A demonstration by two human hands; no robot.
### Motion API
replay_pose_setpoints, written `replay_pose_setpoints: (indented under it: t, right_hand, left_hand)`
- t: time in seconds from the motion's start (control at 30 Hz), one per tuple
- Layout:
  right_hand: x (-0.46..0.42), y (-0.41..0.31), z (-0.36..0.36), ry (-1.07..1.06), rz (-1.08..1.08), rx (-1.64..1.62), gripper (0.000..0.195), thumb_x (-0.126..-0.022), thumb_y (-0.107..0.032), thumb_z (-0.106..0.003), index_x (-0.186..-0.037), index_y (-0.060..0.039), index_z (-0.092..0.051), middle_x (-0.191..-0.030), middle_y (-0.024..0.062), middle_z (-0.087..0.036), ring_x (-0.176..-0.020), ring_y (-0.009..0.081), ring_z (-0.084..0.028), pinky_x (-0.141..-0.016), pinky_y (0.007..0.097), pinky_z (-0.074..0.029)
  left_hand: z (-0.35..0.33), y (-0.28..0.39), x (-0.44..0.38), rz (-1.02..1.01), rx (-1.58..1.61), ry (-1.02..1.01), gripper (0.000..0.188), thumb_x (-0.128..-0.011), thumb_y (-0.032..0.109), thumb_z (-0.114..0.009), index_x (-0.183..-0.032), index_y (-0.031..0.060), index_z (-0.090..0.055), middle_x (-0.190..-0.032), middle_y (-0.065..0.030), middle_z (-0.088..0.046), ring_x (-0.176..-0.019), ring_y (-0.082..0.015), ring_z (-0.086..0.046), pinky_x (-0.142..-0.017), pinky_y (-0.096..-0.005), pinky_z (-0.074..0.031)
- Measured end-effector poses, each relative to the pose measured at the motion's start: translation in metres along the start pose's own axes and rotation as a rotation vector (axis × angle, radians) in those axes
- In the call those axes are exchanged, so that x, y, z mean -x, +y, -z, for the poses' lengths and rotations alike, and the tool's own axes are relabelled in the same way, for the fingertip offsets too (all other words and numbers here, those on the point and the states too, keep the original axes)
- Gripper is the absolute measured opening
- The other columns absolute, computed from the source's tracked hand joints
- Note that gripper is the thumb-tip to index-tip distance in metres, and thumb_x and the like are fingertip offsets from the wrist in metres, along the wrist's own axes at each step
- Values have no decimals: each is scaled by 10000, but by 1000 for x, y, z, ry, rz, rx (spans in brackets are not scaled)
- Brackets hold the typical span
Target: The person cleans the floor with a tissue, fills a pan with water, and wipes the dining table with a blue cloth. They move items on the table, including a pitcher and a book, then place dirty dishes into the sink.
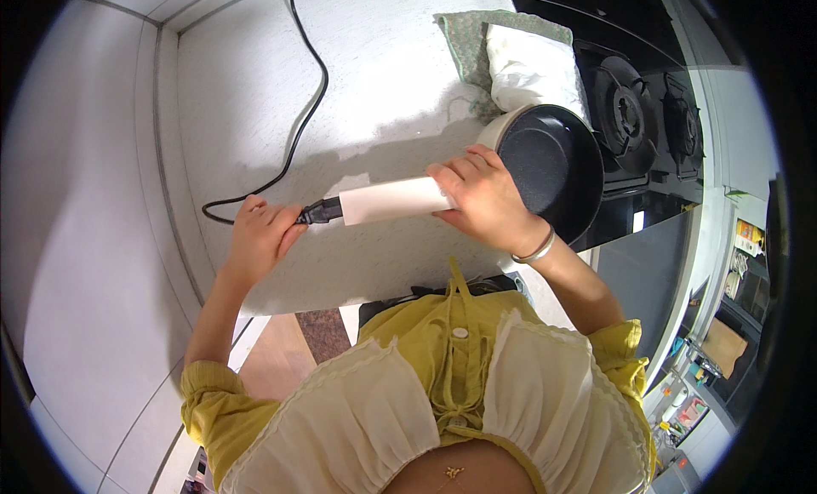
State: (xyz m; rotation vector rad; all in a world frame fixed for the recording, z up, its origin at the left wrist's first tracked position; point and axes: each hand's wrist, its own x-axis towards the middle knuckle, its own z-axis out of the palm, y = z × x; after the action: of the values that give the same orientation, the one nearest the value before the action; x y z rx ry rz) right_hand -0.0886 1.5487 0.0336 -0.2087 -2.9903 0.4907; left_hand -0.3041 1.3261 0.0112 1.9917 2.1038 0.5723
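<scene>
My left hand [260, 235] grips the end of a black power cord [319, 104] at its black plug connector [317, 212]. That connector sits at the left end of a pale pink, flat rectangular handle [389, 200]. Around the handle's right end are the fingers of my right hand [479, 197], and a bracelet circles that wrist. Just beyond this hand is a round pan [542, 162] with a dark inside and a cream outside, its near side partly hidden by the hand. The cord loops left and runs away over the white countertop [383, 60].
A white bundle [533, 63] lies on a grey-green cloth [469, 44] behind the pan. To the right is a black gas hob with a burner [625, 108]. A tiled wall [96, 175] borders the counter on the left. Shelves with kitchen items stand at the far right.
</scene>
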Motion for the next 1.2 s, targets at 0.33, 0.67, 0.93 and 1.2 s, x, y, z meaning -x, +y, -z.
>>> replay_pose_setpoints:
  t: [0.33,0.67,0.93,1.2]
  right_hand:
    - [-3,-3,3,-59,-26,-5,499,-525,-180,-730,-958,-68,-507,-850,95,-566,-812,245,-548,-867,374,-349]
    - [-6,-4,2,-41,11,12,463,-550,-163,-713,-954,-68,-509,-804,88,-558,-786,237,-543,-849,370,-352]
    - [-5,-7,2,-80,19,32,478,-545,-164,-714,-970,-71,-514,-839,89,-564,-810,225,-540,-864,384,-335]
    - [-9,-9,2,-91,44,44,475,-533,-170,-726,-948,-64,-519,-836,97,-577,-780,234,-552,-854,387,-342]
  left_hand:
    - [-4,-4,2,17,28,-28,144,-763,206,-547,-835,82,-532,-608,-54,-529,-513,-211,-454,-610,-305,-320]
    - [-2,-6,6,118,288,-70,121,-755,144,-554,-853,75,-542,-610,-62,-528,-524,-217,-465,-609,-318,-316]
    - [-12,-8,10,132,223,-26,145,-765,208,-554,-838,84,-556,-658,-46,-561,-559,-210,-492,-654,-324,-339]
    - [-32,-17,22,12,83,151,172,-790,296,-515,-788,123,-522,-591,-16,-533,-526,-175,-484,-649,-284,-335]
